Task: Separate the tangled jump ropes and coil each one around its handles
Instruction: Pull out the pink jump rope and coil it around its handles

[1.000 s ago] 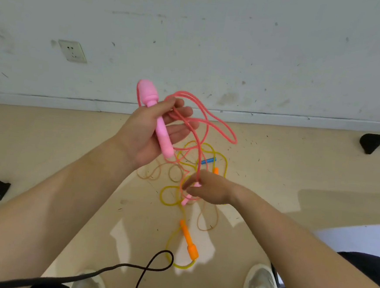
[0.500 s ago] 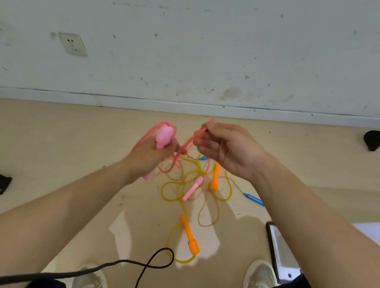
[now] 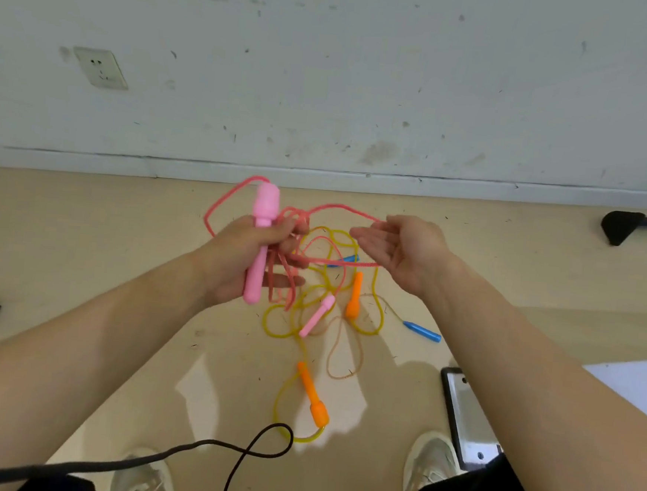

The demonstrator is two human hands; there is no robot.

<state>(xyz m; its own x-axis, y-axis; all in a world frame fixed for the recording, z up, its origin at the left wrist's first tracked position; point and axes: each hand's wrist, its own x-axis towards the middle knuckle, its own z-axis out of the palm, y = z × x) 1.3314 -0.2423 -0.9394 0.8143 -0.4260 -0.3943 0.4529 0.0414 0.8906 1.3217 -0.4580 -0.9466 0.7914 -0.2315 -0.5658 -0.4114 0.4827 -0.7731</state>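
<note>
i have only one view, from the wide camera on the person's head. it faces forward and down, so both forearms (image 3: 93, 347) run in from the bottom corners. the left hand (image 3: 235, 265), round the pink handle (image 3: 266, 206), and the right hand (image 3: 406, 252) sit close to the lens, near the middle. beyond the fingertips (image 3: 357, 232) lie the floor (image 3: 82, 242) and then the wall (image 3: 328, 71); under the fingers, at the bottom edge, the shoes (image 3: 428, 466).

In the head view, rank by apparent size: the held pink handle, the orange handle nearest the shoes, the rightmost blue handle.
1. Pink plastic handle in the left hand, though nearest the camera.
2. Orange plastic handle by the shoes.
3. Rightmost blue plastic handle.
</note>
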